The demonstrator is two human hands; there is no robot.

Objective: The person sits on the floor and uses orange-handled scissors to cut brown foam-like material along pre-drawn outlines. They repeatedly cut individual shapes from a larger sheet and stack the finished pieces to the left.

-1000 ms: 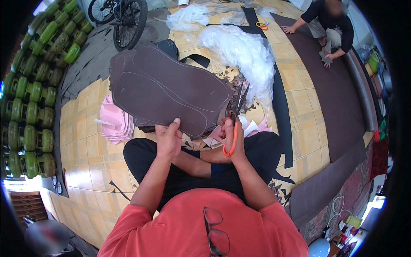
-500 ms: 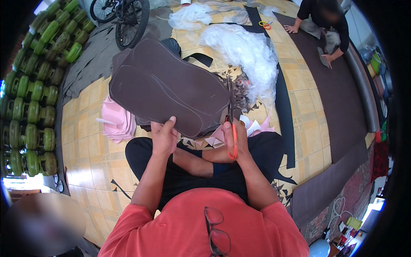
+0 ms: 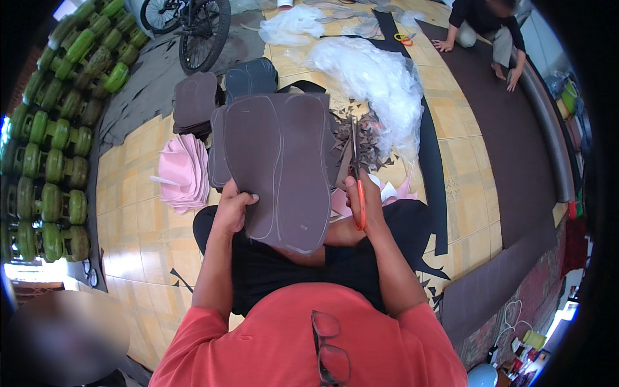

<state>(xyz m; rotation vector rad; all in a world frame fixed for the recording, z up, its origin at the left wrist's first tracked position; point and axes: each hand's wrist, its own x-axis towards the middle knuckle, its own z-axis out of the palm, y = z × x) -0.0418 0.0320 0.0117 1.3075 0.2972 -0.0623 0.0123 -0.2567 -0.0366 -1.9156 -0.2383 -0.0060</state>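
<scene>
My left hand (image 3: 233, 208) is closed on the left edge of a dark brown sheet (image 3: 280, 168), thumb on top, holding it up over my crossed legs. Pale curved outlines shaped like shoe soles are drawn on the sheet. In my right hand (image 3: 366, 203) is a pair of scissors (image 3: 355, 151) with orange handles, its blades pointing away from me, just beside the sheet's right edge. The blades look nearly closed and do not touch the sheet. Below and behind the sheet lie more brown pieces (image 3: 218, 151), partly hidden.
Further left are a pink stack (image 3: 182, 169), a brown stack (image 3: 195, 97) and a dark blue-grey stack (image 3: 250, 79). Brown scraps (image 3: 367, 132) and clear plastic (image 3: 380, 80) lie beyond the scissors. A co-worker (image 3: 487, 32) crouches on a brown roll (image 3: 516, 148). Green cylinders (image 3: 48, 174) line the left.
The brown sheet has turned upright and come nearer to me, uncovering the stacks behind it. The scissors have come away from its edge. The co-worker's hand has moved toward the roll.
</scene>
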